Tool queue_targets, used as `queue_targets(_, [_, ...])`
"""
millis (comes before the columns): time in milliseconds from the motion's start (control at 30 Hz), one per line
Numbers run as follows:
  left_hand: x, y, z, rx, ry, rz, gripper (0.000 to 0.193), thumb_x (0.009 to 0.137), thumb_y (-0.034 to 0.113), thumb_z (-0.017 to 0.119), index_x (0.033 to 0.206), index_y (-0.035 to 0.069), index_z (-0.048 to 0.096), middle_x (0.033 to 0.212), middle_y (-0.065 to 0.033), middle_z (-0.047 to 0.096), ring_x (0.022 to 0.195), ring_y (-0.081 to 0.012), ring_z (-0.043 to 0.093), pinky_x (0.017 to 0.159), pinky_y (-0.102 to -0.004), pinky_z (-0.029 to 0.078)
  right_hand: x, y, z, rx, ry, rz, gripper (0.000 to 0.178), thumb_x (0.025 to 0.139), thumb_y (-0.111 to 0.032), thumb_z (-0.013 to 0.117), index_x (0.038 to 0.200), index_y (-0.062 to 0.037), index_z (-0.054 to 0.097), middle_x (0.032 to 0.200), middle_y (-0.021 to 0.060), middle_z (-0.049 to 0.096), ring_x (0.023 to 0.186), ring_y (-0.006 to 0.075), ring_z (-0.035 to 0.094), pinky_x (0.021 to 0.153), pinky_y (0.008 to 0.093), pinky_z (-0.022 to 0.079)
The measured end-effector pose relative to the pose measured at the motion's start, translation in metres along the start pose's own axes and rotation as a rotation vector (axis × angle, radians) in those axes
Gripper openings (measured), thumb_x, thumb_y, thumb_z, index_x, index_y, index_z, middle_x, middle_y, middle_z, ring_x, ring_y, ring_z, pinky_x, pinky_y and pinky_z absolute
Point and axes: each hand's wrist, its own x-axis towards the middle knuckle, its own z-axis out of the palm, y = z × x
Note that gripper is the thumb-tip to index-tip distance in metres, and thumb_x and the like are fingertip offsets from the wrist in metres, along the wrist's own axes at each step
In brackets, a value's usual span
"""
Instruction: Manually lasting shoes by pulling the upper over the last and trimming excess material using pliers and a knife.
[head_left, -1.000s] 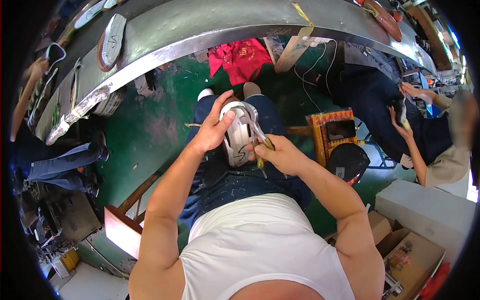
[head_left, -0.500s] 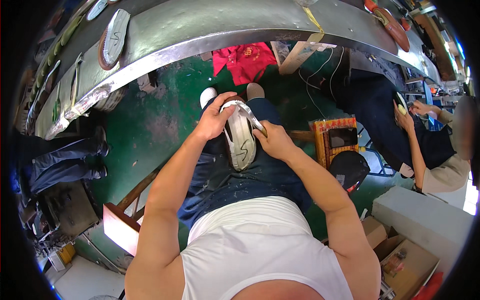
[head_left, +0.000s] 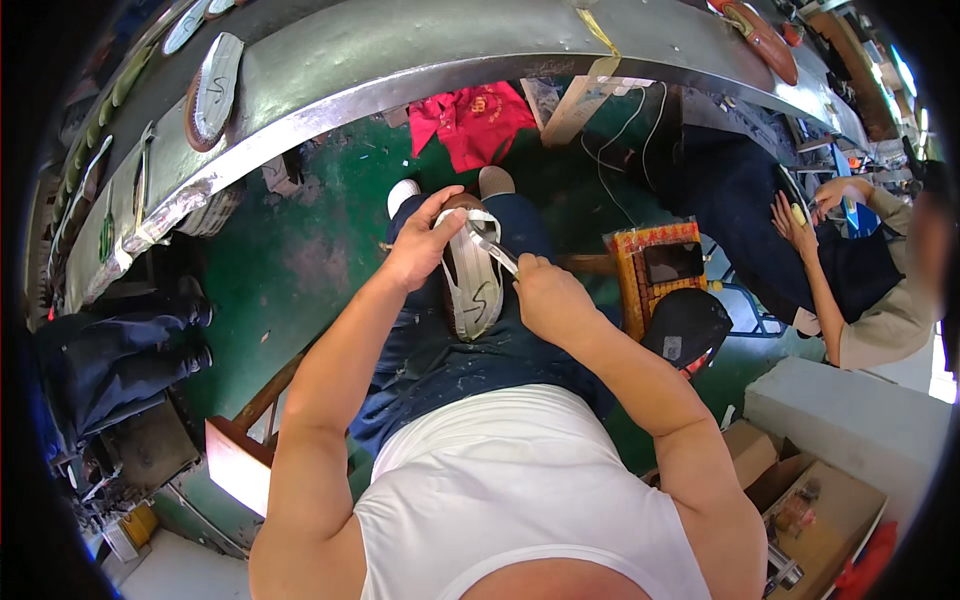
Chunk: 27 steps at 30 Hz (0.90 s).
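A shoe (head_left: 474,297) lies bottom-up across my lap, its pale sole marked with a dark scrawl and its toe end pointing away from me. My left hand (head_left: 424,243) grips the brown toe end, thumb pressed on the white edge. In my right hand (head_left: 556,299) are metal pliers (head_left: 493,246), held by the handles. The jaws meet the white rim near the toe; exactly what they pinch is too small to tell.
A metal-topped bench (head_left: 400,40) runs across the front, with another shoe (head_left: 213,92) at left and a brown shoe (head_left: 760,42) at right. Beside my right knee are a beaded seat (head_left: 632,285) and black cap (head_left: 686,325). A co-worker's hands (head_left: 797,222) work at far right.
The pliers have shifted inward on the toe and now point more toward its middle. My right hand has turned and moved slightly away from the shoe. My left hand keeps its hold.
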Motion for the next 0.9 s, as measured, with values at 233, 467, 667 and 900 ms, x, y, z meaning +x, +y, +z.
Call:
queue_targets(233, [-0.028,0.012,0.008,0.104,0.177,0.284,0.055,0.095,0.019,0.065,0.143,0.005,0.042,0.128,-0.0123,0.056,0.117,-0.0186,0.054,0.100,-0.0332,0.044,-0.029,0.026,-0.026,0.539,-0.266,-0.322,0.029,0.089,-0.014,0.065,0.115,-0.0030,0.059,0.079,0.0193,0.063,0.074,0.0325,0.066,0.071,0.0393,0.051])
queue_targets(467, [-0.079,0.060,0.031,0.822,-0.024,1.109,0.101,0.075,0.013,0.084,0.151,-0.002,0.019,0.143,-0.0290,0.044,0.132,-0.0468,0.046,0.112,-0.0551,0.034,-0.033,0.015,-0.038,1.000,0.264,-0.256,0.030,0.090,-0.021,0.071,0.110,-0.0038,0.057,0.095,0.0035,0.063,0.076,0.0086,0.052,0.071,0.0248,0.045])
queue_targets(667, [-0.076,0.068,0.030,0.893,-0.086,1.351,0.093,0.071,0.013,0.086,0.145,0.007,0.030,0.140,-0.0296,0.047,0.130,-0.0520,0.046,0.111,-0.0643,0.029,-0.015,-0.015,-0.053,1.152,0.337,-0.447,0.040,0.090,-0.023,0.072,0.116,-0.0026,0.049,0.119,0.0071,0.061,0.078,0.0080,0.052,0.071,0.0255,0.046])
queue_targets(900, [-0.082,0.047,0.029,0.784,-0.143,1.232,0.089,0.069,0.009,0.086,0.141,0.008,0.034,0.140,-0.0313,0.046,0.129,-0.0538,0.046,0.111,-0.0629,0.029,-0.020,-0.011,-0.049,1.117,0.220,-0.441,0.038,0.093,-0.026,0.069,0.113,-0.0024,0.048,0.130,0.0107,0.060,0.085,0.0106,0.055,0.076,0.0283,0.047])
